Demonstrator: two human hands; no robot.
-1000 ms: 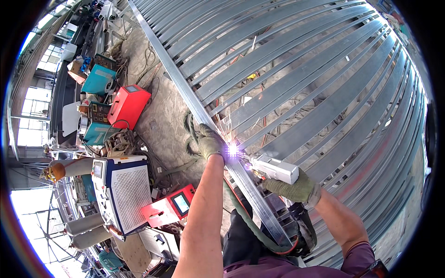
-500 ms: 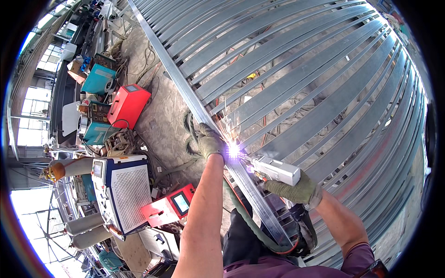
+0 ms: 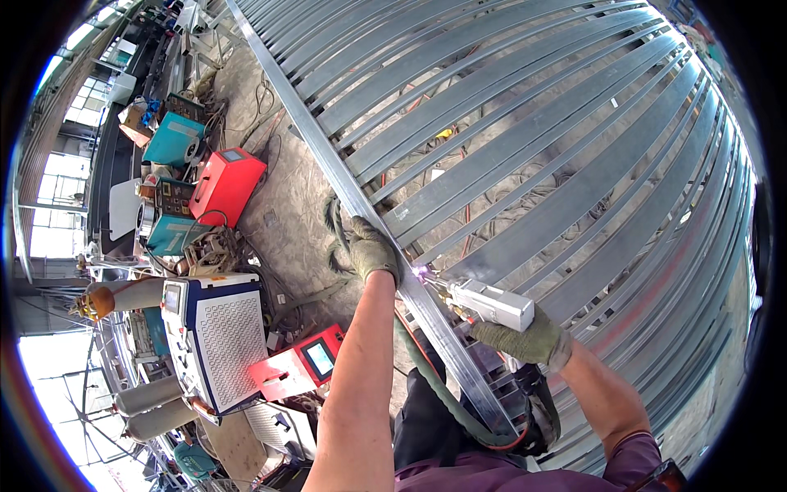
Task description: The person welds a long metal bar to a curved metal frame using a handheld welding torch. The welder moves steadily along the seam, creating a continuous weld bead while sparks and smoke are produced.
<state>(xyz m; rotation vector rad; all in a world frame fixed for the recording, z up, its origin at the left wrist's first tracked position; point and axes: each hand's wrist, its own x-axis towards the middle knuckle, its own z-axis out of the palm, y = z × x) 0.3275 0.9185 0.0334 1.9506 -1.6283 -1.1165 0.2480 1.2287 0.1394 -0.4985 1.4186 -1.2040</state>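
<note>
In my right hand point(image 3: 531, 338), gloved in olive green, is a silver handheld welding gun point(image 3: 495, 303). Its nozzle points left at the long steel rail point(image 3: 449, 340), where a small violet-white glow point(image 3: 420, 271) marks the tip. My left hand point(image 3: 375, 252), in a matching glove, grips the rail's left edge just left of the glow; part of its fingers is hidden. Many parallel grey steel slats point(image 3: 525, 225) meet the rail and run off to the upper right. A green-sheathed hose point(image 3: 422, 361) passes under the rail near my legs.
On the left floor stand a white-and-blue machine point(image 3: 220, 340), a red box with a screen point(image 3: 297, 363), another red box point(image 3: 229, 187) and teal machines point(image 3: 175, 138). Gas cylinders point(image 3: 152, 406) lie at lower left. Cables point(image 3: 566, 184) tangle on the floor beneath the slats.
The bright flare and spray of sparks at the nozzle have shrunk to a small glow. The welding gun has shifted very slightly right; my left hand stays in place.
</note>
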